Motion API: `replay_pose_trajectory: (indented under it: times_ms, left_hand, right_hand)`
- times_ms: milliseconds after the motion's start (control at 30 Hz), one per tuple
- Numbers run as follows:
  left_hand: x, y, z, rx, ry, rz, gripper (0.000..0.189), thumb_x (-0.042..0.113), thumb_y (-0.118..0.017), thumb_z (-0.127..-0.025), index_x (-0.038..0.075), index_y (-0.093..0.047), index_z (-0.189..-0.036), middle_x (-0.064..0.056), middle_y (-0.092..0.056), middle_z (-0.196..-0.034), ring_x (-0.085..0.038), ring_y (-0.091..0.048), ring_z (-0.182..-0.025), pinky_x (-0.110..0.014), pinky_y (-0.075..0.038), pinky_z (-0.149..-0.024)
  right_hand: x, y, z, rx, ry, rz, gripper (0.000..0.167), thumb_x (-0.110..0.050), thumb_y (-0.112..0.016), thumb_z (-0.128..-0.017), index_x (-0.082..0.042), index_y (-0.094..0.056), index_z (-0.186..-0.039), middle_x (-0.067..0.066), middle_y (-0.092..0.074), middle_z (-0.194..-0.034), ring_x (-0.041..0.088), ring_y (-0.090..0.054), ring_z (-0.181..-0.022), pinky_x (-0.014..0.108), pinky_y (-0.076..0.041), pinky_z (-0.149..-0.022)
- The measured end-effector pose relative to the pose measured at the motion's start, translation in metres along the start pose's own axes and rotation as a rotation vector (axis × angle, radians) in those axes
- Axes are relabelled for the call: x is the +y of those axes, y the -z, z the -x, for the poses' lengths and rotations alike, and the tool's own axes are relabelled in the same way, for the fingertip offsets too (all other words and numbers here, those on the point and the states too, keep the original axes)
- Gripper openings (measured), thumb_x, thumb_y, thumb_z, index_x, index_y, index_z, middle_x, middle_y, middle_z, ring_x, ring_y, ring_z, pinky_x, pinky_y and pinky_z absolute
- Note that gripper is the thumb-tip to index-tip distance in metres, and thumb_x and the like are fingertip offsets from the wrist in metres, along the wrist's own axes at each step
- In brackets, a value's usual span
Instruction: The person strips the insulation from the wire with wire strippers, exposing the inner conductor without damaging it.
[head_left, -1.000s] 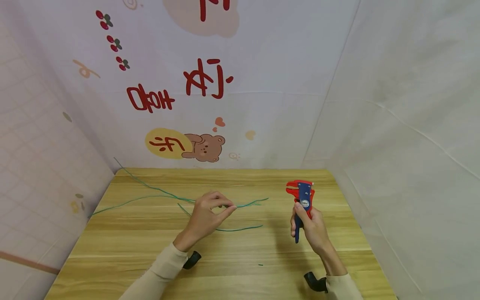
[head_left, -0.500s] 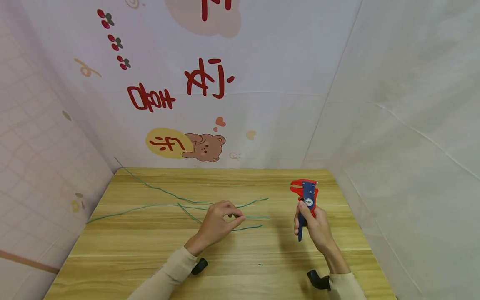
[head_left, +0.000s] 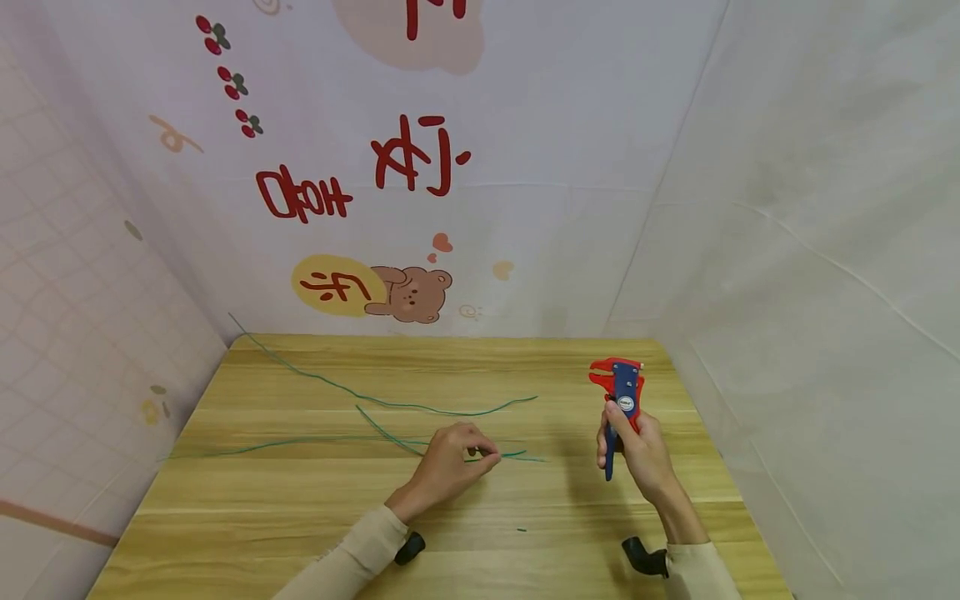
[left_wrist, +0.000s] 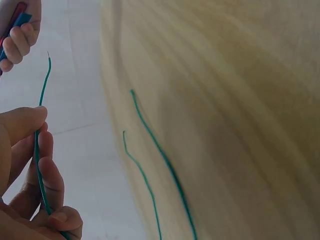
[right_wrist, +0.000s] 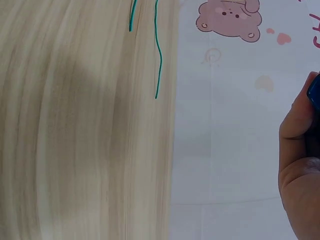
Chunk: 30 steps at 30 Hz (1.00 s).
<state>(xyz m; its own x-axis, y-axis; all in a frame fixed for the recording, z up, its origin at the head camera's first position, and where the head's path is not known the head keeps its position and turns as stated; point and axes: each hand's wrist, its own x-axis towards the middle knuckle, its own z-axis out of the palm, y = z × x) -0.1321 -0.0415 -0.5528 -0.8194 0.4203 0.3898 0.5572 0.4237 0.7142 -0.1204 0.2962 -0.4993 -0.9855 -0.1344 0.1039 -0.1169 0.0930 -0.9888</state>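
In the head view my left hand pinches a green wire between thumb and fingertips, above the table. Its free end points right toward my other hand, and the left wrist view shows a thin bare tip there. The long tail trails off left past the table edge. My right hand grips a red and blue wire stripper upright, thumb on its body. The stripper's red jaws stand apart, facing left, with nothing between them. Only a blue bit of it shows in the right wrist view.
Two more green wires lie on the wooden table: a long wire toward the back and a wire passing by my left hand. A tiny green snippet lies near the front. A printed cloth wall stands behind.
My left hand has brought the pinched wire toward me and rightward, away from the long back wire, which stays on the table. The right hand has drifted slightly right with the stripper.
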Motion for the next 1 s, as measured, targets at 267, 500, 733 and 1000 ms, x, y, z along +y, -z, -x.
replay_pose_trajectory:
  times_ms: [267, 500, 733, 1000]
  left_hand:
    - [-0.003, -0.014, 0.006, -0.051, 0.031, 0.005, 0.008, 0.006, -0.088, -0.097, 0.012, -0.089, -0.092, -0.001, -0.083, -0.094, -0.015, -0.075, -0.084, -0.02, -0.06, -0.076]
    - [-0.006, -0.027, 0.008, -0.087, 0.048, 0.046, 0.007, 0.005, -0.087, -0.098, 0.01, -0.089, -0.093, -0.004, -0.083, -0.094, -0.008, -0.071, -0.083, -0.017, -0.058, -0.075]
    - [-0.006, -0.038, 0.009, -0.125, 0.057, 0.075, 0.005, 0.001, -0.085, -0.099, 0.004, -0.088, -0.098, -0.006, -0.083, -0.097, -0.009, -0.075, -0.086, -0.018, -0.061, -0.078]
    - [-0.007, -0.044, 0.01, -0.155, 0.052, 0.071, 0.006, -0.001, -0.082, -0.1, 0.0, -0.088, -0.103, -0.008, -0.084, -0.1, -0.007, -0.077, -0.09, -0.019, -0.063, -0.082]
  right_hand:
    - [0.003, 0.001, 0.0, 0.007, -0.021, -0.005, 0.042, -0.031, -0.044, -0.125, -0.001, -0.059, -0.099, 0.003, -0.066, -0.069, 0.018, -0.067, -0.055, 0.04, -0.064, -0.057]
    - [0.006, 0.002, -0.001, 0.01, -0.032, -0.001, 0.043, -0.032, -0.045, -0.125, 0.0, -0.059, -0.099, 0.003, -0.066, -0.069, 0.018, -0.067, -0.055, 0.04, -0.063, -0.057]
    - [0.008, 0.002, -0.001, 0.007, -0.035, 0.004, 0.043, -0.032, -0.045, -0.125, 0.0, -0.059, -0.1, 0.004, -0.066, -0.069, 0.018, -0.067, -0.055, 0.041, -0.063, -0.057]
    - [0.011, 0.004, -0.001, 0.0, -0.034, 0.004, 0.041, -0.032, -0.044, -0.125, -0.001, -0.059, -0.101, 0.004, -0.066, -0.069, 0.018, -0.067, -0.055, 0.041, -0.064, -0.057]
